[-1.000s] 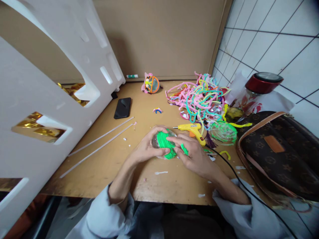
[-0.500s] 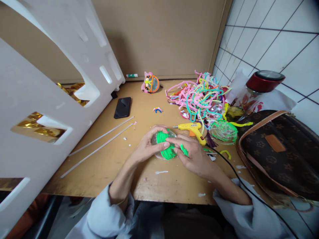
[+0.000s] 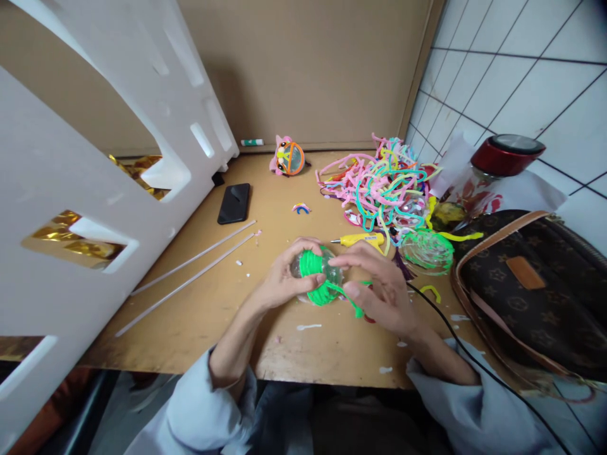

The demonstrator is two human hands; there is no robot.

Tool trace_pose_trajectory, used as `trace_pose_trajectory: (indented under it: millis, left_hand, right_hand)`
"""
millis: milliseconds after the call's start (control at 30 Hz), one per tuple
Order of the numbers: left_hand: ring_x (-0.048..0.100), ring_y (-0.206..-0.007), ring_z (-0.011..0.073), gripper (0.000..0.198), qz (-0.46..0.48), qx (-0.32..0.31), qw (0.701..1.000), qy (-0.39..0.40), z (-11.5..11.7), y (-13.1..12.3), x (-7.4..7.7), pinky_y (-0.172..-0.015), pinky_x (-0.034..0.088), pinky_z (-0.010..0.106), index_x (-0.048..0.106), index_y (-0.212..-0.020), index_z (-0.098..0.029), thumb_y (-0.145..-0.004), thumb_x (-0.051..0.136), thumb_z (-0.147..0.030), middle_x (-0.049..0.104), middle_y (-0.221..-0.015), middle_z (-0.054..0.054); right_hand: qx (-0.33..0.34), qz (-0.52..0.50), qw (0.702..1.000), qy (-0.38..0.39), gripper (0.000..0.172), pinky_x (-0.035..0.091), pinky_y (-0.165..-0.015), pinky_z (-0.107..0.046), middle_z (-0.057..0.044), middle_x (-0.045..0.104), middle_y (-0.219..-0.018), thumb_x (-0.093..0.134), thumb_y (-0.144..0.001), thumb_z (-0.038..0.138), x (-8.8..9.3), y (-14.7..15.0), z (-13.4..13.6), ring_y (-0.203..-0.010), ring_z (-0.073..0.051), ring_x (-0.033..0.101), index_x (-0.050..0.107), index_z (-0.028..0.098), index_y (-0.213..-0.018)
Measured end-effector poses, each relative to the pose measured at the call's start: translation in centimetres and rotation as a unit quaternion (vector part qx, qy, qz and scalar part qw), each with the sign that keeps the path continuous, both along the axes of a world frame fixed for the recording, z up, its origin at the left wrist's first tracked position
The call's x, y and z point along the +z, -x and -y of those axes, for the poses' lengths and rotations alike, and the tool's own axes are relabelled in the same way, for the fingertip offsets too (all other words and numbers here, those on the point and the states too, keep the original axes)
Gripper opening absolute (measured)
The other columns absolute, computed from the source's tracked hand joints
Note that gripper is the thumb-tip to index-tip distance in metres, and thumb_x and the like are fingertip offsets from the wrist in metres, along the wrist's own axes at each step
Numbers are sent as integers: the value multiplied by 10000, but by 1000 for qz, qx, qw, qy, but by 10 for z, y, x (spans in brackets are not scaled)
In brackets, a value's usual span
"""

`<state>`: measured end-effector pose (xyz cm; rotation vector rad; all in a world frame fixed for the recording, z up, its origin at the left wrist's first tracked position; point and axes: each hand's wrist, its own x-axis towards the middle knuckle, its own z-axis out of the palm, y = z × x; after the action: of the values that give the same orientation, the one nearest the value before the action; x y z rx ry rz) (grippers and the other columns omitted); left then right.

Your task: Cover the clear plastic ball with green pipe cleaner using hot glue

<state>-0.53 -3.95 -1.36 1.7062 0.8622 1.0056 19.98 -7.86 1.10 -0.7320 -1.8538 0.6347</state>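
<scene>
A clear round piece [image 3: 334, 273] wrapped with bright green fuzzy strands [image 3: 310, 264] is held by my left hand [image 3: 283, 278], its thumb pressing on the green. From the wrapping a loose green end [image 3: 353, 304] trails to the right. My right hand [image 3: 382, 287] is beside the piece, thumb and index finger apart, close to that loose end but not visibly pinching it. Under the right hand a small bit of red shows; what it belongs to is hidden. Just behind the right hand lies a yellow glue gun [image 3: 358, 240], its handle covered by the hand.
A pile of coloured fuzzy stems [image 3: 379, 183] lies at the back right, near another green-trimmed clear disc [image 3: 429, 251], a red-lidded jar [image 3: 505, 155] and a brown bag [image 3: 526, 284]. A black phone [image 3: 234, 203] and two white sticks [image 3: 190, 281] lie left.
My right hand has drawn back to the right from the green wrapping and its fingers have spread. The loose green end now shows stretched out. My left hand keeps its hold.
</scene>
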Motion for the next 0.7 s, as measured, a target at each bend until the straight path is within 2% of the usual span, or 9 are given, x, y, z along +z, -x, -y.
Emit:
trace_pose_trajectory:
  millis: [67,167,267,400,700]
  left_hand:
    - [570,-1114,222,304,3,-5,1000,2,0,-1,1,-986,443,350,596,-978,-205,-711,736,-247,608,-1165,65]
    - [572,-1115,212,302,7,-11,1000,-1,0,-2,1,-986,445,345,584,-979,-202,-716,729,-233,605,-1176,68]
    - [573,-1115,213,294,5,-11,1000,-6,0,-1,0,-992,447,352,583,-970,-198,-720,733,-238,605,-1174,71]
    - [570,-1100,214,303,13,-8,1000,-7,0,-1,-1,-985,449,354,584,-967,-198,-712,739,-253,594,-1174,75]
    - [569,-1089,218,305,1,-10,1000,-5,-1,-1,-1,-971,444,351,591,-966,-205,-710,746,-266,600,-1154,67]
  right_hand:
    - [-35,21,999,-22,237,458,-720,-329,-33,573,-887,477,-956,211,-3,0,-2,-847,-178,565,675,229,-1084]
    - [-84,121,986,-82,328,422,-716,-335,-36,550,-882,409,-954,122,-14,3,-6,-838,-184,528,682,238,-1093]
    - [-113,168,970,-137,338,396,-715,-333,-35,551,-881,425,-956,116,-23,7,-9,-821,-185,497,681,260,-1122]
    - [-141,193,952,-192,298,376,-711,-346,-49,562,-877,460,-961,145,-27,9,-10,-824,-203,484,694,250,-1112]
    - [-147,181,958,-164,305,407,-710,-328,-62,571,-905,421,-979,130,-25,12,-8,-829,-189,517,706,196,-1064]
